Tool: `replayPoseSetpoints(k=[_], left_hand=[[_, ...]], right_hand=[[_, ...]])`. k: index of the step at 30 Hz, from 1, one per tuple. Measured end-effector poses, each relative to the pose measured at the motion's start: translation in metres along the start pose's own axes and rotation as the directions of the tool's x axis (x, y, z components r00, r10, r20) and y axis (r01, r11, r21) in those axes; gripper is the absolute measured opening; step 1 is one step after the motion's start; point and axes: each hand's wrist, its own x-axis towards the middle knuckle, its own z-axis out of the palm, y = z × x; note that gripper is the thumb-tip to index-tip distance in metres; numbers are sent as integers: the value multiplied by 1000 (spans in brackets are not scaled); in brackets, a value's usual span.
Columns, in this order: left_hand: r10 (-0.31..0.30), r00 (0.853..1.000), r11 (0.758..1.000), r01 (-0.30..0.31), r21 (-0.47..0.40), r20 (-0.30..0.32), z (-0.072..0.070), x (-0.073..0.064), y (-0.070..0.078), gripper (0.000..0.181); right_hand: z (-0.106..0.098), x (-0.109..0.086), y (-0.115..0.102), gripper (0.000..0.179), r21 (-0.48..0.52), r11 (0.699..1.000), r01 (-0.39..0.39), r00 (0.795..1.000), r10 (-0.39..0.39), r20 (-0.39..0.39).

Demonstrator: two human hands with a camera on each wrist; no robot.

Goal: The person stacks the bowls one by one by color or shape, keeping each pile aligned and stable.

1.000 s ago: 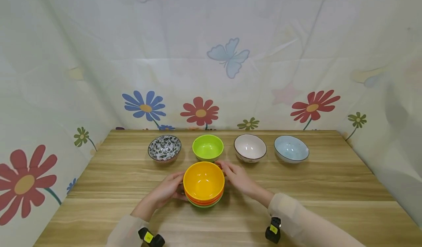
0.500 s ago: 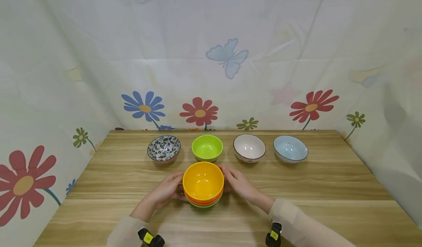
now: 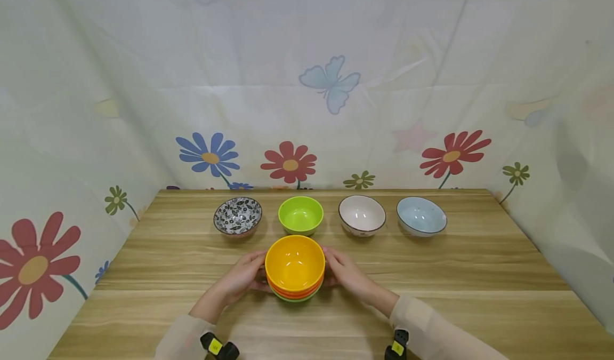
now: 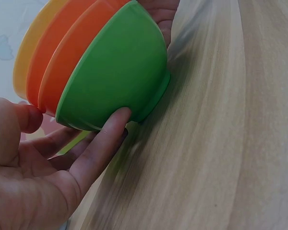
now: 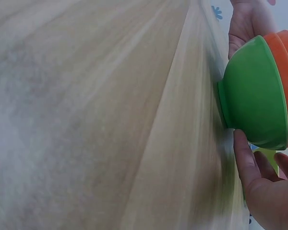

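Note:
A nested stack of bowls sits at the near middle of the table: a yellow bowl (image 3: 295,263) on top, two orange bowls (image 4: 69,62) beneath, and a green bowl (image 4: 117,69) at the bottom, its foot right at the wood. My left hand (image 3: 240,280) holds the stack's left side, the thumb near the orange rims and the other fingers low against the green bowl. On the opposite side, my right hand (image 3: 352,280) holds the stack, with one fingertip near the green foot in the right wrist view.
Along the back of the wooden table (image 3: 460,296) stand a black-and-white patterned bowl (image 3: 237,216), a lime green bowl (image 3: 300,215), a white bowl (image 3: 362,215) with a dark rim and a light blue bowl (image 3: 421,216). A flower-printed cloth (image 3: 384,136) hangs behind.
My right hand has slid from the stack's far right rim down along its right side. The left hand and the bowls hold nearly the same place.

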Motion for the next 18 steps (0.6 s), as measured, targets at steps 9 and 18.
replayPoseSetpoints(k=[9,18], left_hand=[[3,1000,1000,-3,1,-4,1,1,-1,51],[-4,1000,1000,4,7,-7,1,0,0,53]], right_hand=[[3,0,5,49,24,1000,6,1000,-7,6],[4,0,7,56,67,997,-23,1000,23,6]])
